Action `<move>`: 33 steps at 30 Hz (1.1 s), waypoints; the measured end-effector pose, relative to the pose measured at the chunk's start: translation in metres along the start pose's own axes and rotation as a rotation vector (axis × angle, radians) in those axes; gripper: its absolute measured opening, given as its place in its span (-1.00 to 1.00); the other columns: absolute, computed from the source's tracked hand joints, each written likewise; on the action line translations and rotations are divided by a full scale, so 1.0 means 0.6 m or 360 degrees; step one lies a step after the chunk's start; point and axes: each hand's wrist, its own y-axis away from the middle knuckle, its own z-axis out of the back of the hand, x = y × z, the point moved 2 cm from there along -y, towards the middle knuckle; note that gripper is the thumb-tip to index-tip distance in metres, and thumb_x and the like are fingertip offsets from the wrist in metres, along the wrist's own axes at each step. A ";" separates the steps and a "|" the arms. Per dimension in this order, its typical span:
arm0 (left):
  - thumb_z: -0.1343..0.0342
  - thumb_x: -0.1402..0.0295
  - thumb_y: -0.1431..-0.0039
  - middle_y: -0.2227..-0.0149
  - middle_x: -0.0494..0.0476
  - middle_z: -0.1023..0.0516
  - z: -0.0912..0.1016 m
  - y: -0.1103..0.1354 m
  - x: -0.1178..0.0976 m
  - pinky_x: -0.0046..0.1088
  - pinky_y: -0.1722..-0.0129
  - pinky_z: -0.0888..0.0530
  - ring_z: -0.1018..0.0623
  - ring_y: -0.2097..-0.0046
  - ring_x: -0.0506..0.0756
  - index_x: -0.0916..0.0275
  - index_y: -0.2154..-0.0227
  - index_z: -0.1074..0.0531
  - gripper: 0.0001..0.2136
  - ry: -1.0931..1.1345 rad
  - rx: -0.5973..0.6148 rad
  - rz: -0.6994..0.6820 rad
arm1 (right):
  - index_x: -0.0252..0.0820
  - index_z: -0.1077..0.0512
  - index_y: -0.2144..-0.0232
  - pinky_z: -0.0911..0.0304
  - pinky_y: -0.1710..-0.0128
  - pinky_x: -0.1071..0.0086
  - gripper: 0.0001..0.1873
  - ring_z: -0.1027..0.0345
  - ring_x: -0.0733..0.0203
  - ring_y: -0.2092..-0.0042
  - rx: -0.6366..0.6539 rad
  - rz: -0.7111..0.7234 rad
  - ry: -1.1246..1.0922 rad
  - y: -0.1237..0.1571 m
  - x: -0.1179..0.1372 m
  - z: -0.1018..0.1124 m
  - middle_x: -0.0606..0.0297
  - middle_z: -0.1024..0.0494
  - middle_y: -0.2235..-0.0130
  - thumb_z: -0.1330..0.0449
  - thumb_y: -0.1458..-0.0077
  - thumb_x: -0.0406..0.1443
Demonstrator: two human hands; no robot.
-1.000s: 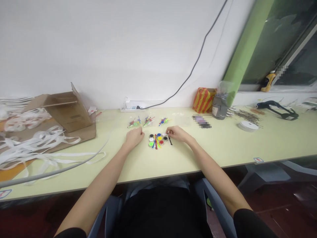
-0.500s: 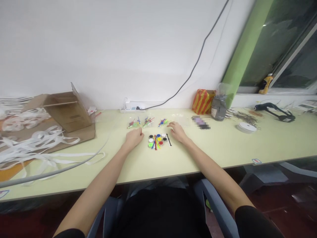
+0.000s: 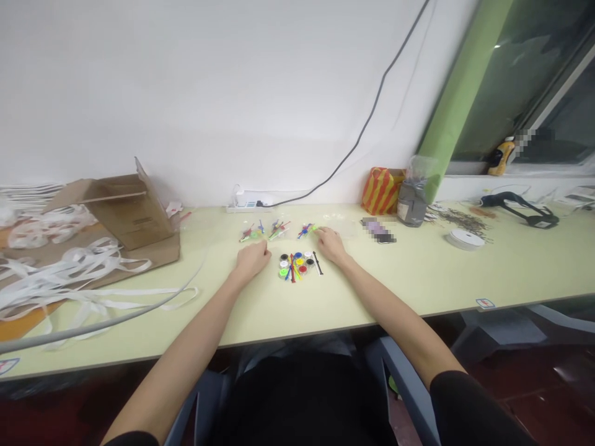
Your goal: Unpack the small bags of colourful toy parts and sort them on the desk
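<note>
Reach step, apparently: right hand (image 3: 331, 246) at rightmost far pile (image 3: 305, 230); finger pinch, cannot tell. Left hand (image 3: 252, 257) curled, fingers together, left of near discs (image 3: 300, 262). Next move likely needs fine pinch.

A pale table (image 3: 432, 272) carries coloured discs (image 3: 303, 269) and sticks (image 3: 292, 272) — plus a white spool (image 3: 465, 240) and striped bag (image 3: 379, 191).

Black top (image 3: 307, 402); 2 black sleeves (image 3: 474, 406); bare forearms (image 3: 385, 302)
</note>
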 end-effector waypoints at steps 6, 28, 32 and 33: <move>0.12 0.34 -0.26 0.23 0.29 -0.58 0.008 0.006 -0.017 -0.28 0.26 -0.38 -0.57 0.17 0.30 0.21 0.20 -0.43 -0.77 0.0015 -0.0072 -0.0011 | -0.24 -0.47 -0.08 -0.12 -0.17 0.20 -0.52 -0.24 0.00 -0.15 -0.0123 -0.0112 -0.0149 0.007 -0.011 0.012 0.02 -0.43 -0.12 0.00 -0.15 -0.49; 0.01 0.31 -0.24 0.43 0.06 -0.50 0.015 0.019 -0.069 -0.42 0.42 -0.16 -0.46 0.40 0.11 0.16 0.31 -0.40 -0.89 0.0515 -0.0306 -0.0294 | -0.17 -0.52 0.00 -0.12 -0.09 0.27 -0.66 -0.29 0.03 -0.08 0.0049 0.0002 -0.0222 0.013 0.003 0.006 0.07 -0.50 0.01 -0.08 -0.25 -0.41; 0.00 0.34 -0.22 0.47 0.05 -0.47 0.017 0.018 -0.066 -0.41 0.41 -0.18 -0.44 0.42 0.11 0.17 0.31 -0.41 -0.90 0.0562 -0.0351 -0.0215 | -0.21 -0.55 0.09 -0.15 -0.06 0.24 -0.74 -0.32 0.03 -0.01 -0.0208 -0.0146 -0.0396 0.013 -0.003 0.024 0.07 -0.54 0.11 -0.11 -0.24 -0.36; 0.01 0.34 -0.24 0.47 0.04 -0.46 0.018 0.018 -0.066 -0.41 0.41 -0.19 -0.43 0.43 0.10 0.17 0.30 -0.41 -0.89 0.0595 -0.0376 -0.0230 | -0.21 -0.54 0.10 -0.16 -0.06 0.23 -0.75 -0.33 0.03 0.01 -0.0318 -0.0153 -0.0489 0.013 -0.001 0.031 0.08 -0.54 0.12 -0.11 -0.25 -0.33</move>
